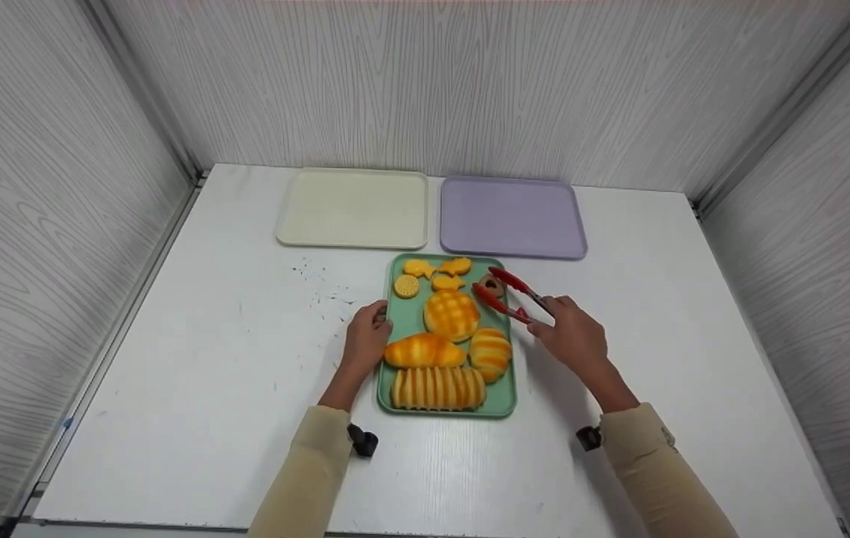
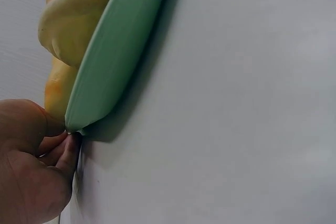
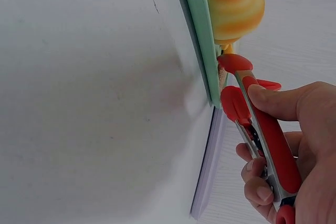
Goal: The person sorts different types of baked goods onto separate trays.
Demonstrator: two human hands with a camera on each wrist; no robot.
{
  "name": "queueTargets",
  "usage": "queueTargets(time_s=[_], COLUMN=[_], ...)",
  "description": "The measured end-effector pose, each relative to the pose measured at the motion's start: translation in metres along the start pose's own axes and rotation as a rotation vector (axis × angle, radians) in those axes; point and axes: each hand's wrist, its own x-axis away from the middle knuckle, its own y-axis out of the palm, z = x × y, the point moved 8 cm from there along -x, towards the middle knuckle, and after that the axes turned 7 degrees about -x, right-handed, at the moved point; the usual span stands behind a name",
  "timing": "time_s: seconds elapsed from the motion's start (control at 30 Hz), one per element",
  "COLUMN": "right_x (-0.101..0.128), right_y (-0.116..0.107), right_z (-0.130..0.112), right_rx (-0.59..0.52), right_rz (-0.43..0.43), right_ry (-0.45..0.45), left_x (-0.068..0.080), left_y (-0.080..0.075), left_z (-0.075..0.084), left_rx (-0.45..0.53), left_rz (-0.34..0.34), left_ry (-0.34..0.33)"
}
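the left hand [image 1: 367, 336] pinches the left edge of the green tray [image 1: 411, 318] and the right hand [image 1: 574, 336] grips red tongs [image 1: 500, 302], spread at the brown ring [image 1: 499, 288] near the tray's far right corner, probably light, stiff, best taken by its sides.

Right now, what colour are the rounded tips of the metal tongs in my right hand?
Red tips on the metal tongs, clearest in the right wrist view.

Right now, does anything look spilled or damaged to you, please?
Small dark marks scattered on the white tabletop, left of the rectangular green tray, look odd against the pale surface; stains or scratches, I can't tell.
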Motion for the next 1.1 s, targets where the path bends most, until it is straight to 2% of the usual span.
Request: queueTargets(time_s=[0.23, 0.43, 0.67, 1.1], right_x=[0.004, 0.005, 0.004, -0.023], right_y=[0.000, -0.002, -0.004, -0.003], right_z=[0.000, -0.002, -0.009, -0.039], right_rx=[-0.019, -0.011, -0.032, -0.082], right_rz=[0.002, 0.038, 0.069, 0.089], right_ry=[-0.003, -0.025, -0.047, -0.069], left_x=[0.000, 0.000, 0.001, 0.001], left_y=[0.000, 0.000, 0.000, 0.000], left_z=[0.002, 0.003, 0.003, 0.004], left_rx=[-0.023, -0.035, -0.026, -0.026], left_rz=[0.006, 0.020, 0.002, 0.001], left_ry=[0.027, 0.048, 0.026, 0.032])
